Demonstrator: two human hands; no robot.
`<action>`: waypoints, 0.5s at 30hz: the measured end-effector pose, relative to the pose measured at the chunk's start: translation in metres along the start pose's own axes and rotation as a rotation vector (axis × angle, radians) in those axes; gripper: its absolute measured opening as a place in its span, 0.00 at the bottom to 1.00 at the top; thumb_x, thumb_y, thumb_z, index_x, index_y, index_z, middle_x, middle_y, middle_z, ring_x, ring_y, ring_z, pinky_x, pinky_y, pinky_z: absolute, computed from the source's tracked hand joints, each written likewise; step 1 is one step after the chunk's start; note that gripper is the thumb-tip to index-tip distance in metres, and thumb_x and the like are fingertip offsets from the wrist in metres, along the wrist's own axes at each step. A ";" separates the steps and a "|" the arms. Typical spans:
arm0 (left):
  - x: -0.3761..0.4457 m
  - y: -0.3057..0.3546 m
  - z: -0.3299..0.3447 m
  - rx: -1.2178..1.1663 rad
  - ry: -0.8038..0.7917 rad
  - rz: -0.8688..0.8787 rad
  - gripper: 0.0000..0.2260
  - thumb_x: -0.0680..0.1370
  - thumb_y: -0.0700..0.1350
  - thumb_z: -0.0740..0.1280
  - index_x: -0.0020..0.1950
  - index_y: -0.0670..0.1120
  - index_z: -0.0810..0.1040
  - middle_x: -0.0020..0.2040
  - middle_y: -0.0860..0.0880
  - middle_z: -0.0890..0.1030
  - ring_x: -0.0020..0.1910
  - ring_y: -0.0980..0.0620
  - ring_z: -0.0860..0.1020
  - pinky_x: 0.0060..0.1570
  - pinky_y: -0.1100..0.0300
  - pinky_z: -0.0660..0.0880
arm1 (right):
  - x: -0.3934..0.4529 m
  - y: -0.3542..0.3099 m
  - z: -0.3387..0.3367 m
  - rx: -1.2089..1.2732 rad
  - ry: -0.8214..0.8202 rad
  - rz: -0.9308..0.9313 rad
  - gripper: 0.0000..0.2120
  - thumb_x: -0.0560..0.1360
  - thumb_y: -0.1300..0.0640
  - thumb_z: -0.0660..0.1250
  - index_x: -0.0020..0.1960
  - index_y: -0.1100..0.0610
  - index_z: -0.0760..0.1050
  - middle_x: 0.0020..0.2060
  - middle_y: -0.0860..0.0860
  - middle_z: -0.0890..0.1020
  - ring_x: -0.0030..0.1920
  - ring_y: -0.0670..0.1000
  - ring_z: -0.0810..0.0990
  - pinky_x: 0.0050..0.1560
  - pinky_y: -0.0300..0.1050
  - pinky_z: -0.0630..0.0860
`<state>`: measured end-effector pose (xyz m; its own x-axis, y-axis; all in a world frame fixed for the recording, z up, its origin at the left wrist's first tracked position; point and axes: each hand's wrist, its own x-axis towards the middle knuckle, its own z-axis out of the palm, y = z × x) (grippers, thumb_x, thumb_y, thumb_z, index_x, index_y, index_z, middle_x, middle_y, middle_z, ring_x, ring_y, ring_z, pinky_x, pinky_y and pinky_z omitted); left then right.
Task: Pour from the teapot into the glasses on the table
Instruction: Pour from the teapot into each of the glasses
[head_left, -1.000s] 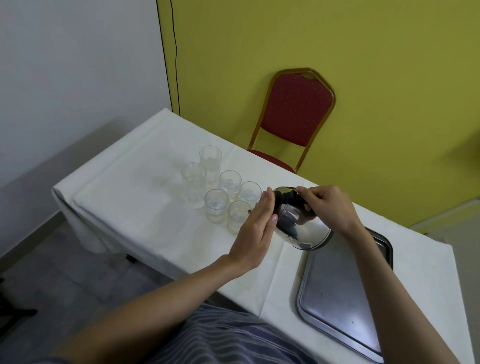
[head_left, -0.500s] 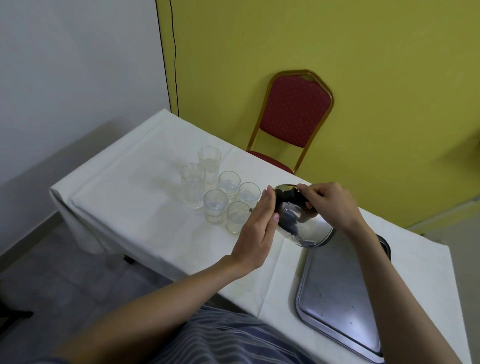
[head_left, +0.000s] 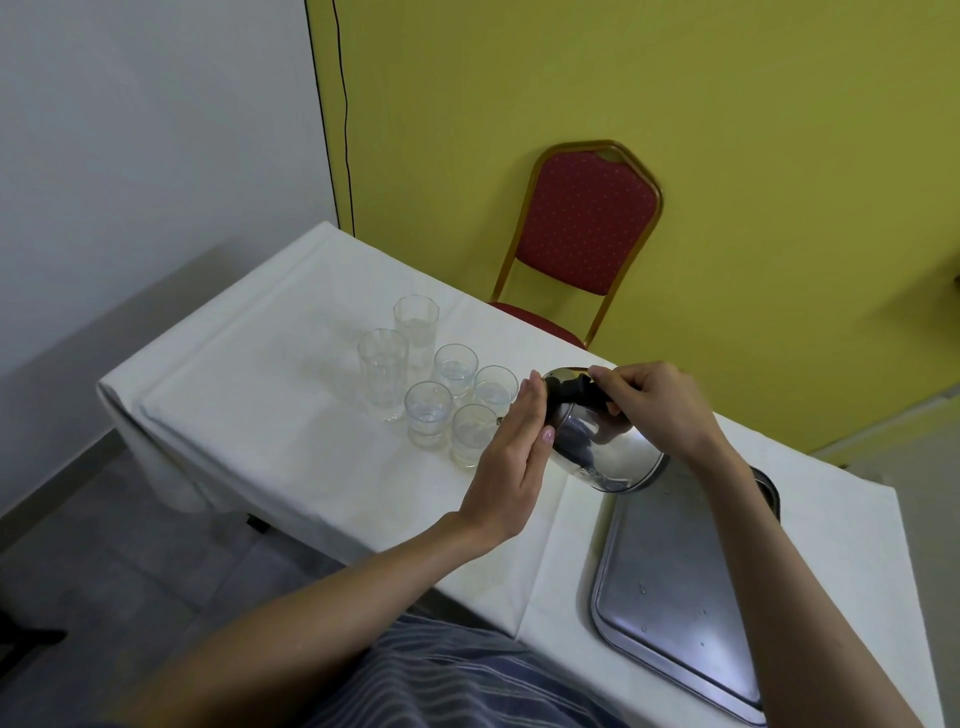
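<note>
A shiny steel teapot (head_left: 597, 441) with a black handle is tilted to the left, its spout over the nearest small glass (head_left: 470, 434). My right hand (head_left: 649, 402) grips the black handle from above. My left hand (head_left: 511, 457) lies flat, fingers together, against the pot's lid side and hides most of the spout. Several clear glasses stand in a cluster on the white tablecloth (head_left: 260, 415): two tall ones (head_left: 383, 374) at the back left and small ones (head_left: 427, 413) nearer the pot. The small glasses hold some clear liquid.
A steel tray (head_left: 675, 587) lies on the table to the right, under my right forearm. A red chair (head_left: 584, 228) stands behind the table against the yellow wall. The table's left edge drops to a tiled floor.
The teapot stays tilted over the nearest small glass; both hands hold almost the same pose, with only a slight shift of the view.
</note>
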<state>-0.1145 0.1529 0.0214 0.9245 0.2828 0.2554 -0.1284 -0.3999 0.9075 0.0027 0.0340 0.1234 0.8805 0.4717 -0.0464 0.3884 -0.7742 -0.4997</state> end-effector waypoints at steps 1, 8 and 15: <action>0.000 0.000 0.000 0.000 0.000 -0.002 0.24 0.84 0.46 0.51 0.80 0.47 0.48 0.79 0.54 0.52 0.78 0.60 0.48 0.75 0.65 0.51 | 0.000 0.001 0.001 0.004 0.000 -0.001 0.26 0.81 0.43 0.60 0.30 0.58 0.75 0.29 0.57 0.84 0.27 0.51 0.71 0.31 0.44 0.64; 0.001 0.000 0.000 0.015 -0.001 -0.001 0.24 0.84 0.46 0.51 0.80 0.49 0.47 0.79 0.55 0.52 0.78 0.60 0.48 0.75 0.66 0.51 | 0.000 0.002 0.001 0.004 0.019 -0.017 0.26 0.81 0.43 0.61 0.32 0.60 0.78 0.29 0.56 0.84 0.27 0.51 0.71 0.31 0.43 0.64; 0.001 -0.001 -0.001 0.033 -0.034 0.006 0.24 0.85 0.46 0.51 0.80 0.48 0.47 0.79 0.56 0.51 0.78 0.62 0.46 0.73 0.70 0.49 | -0.003 0.010 0.007 0.076 0.031 0.046 0.26 0.80 0.43 0.62 0.32 0.59 0.79 0.23 0.49 0.80 0.22 0.44 0.71 0.30 0.42 0.64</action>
<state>-0.1135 0.1545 0.0216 0.9356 0.2505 0.2488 -0.1227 -0.4301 0.8944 0.0021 0.0277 0.1127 0.9052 0.4227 -0.0449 0.3271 -0.7600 -0.5616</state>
